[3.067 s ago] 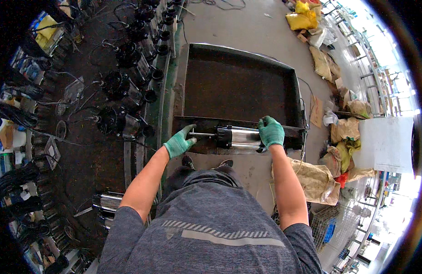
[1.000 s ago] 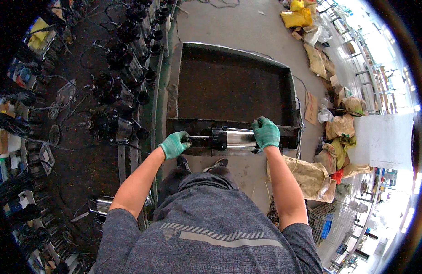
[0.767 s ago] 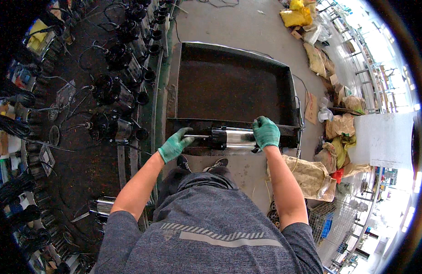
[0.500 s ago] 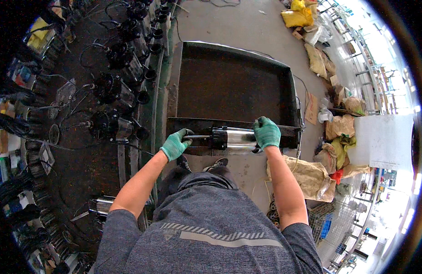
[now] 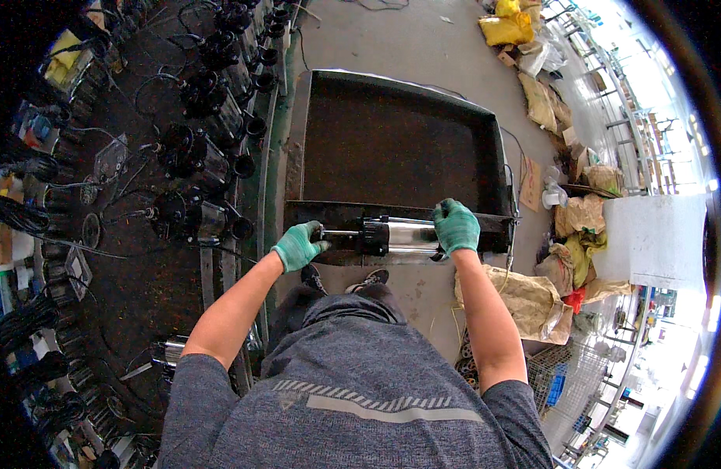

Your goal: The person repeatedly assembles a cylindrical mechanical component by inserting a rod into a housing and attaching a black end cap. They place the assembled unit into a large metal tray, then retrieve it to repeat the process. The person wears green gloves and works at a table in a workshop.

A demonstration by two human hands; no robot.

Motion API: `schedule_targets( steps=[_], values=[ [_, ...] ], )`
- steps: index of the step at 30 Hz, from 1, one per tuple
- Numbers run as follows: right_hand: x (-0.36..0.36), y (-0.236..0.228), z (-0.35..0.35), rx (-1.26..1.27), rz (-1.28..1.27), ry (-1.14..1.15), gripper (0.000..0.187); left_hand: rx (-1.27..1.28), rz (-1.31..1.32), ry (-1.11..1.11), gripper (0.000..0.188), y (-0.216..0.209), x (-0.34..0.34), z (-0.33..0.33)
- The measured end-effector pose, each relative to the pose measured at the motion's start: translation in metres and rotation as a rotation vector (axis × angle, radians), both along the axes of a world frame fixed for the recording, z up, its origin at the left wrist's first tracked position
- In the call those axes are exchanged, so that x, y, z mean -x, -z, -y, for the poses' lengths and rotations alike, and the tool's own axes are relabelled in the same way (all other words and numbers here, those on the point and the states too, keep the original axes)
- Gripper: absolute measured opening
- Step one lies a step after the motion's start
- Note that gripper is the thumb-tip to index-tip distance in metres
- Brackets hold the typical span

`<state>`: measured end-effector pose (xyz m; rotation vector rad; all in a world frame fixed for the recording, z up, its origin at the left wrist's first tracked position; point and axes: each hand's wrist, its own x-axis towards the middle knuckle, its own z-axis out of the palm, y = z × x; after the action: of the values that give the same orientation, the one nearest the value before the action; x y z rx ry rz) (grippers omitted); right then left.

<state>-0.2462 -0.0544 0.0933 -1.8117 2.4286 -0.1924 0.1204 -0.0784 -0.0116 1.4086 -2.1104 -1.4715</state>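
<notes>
In front of me a motor with a polished silver cylindrical body (image 5: 411, 236) and a black end lies sideways along the near ledge of a dark metal tray (image 5: 501, 148). A thin metal shaft (image 5: 342, 233) sticks out of its left end. My left hand (image 5: 299, 246), in a green glove, is closed around the shaft's tip, thumb and fingers pinching it. My right hand (image 5: 457, 227), gloved in green too, is wrapped over the motor's right end, which it mostly hides.
On the left, several black and silver motors (image 5: 192, 152) with cables stand along a dark bench. Another silver motor (image 5: 171, 352) lies lower left. Sacks (image 5: 524, 305) and yellow bags (image 5: 507, 30) line the floor at right, near a wire basket (image 5: 548, 375) and a white panel (image 5: 657, 238).
My left hand has shifted slightly left along the shaft to its tip, so more of the shaft shows. My right hand and the motor body have stayed in place.
</notes>
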Motion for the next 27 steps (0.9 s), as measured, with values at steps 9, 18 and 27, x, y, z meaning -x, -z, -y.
schedule_targets(
  steps=[9, 18, 27],
  values=[
    [0.001, 0.000, -0.001, -0.016, 0.003, 0.002, 0.023, 0.042, -0.039, -0.203, 0.036, -0.001, 0.015, -0.015],
    [0.004, 0.006, -0.002, 0.014, 0.001, -0.006, 0.024, -0.199, -0.409, -0.172, 0.038, 0.020, 0.002, -0.013],
    [0.007, 0.012, -0.006, 0.049, -0.009, -0.020, 0.024, 0.161, 0.197, 0.081, 0.043, -0.025, 0.004, 0.003]
  ],
)
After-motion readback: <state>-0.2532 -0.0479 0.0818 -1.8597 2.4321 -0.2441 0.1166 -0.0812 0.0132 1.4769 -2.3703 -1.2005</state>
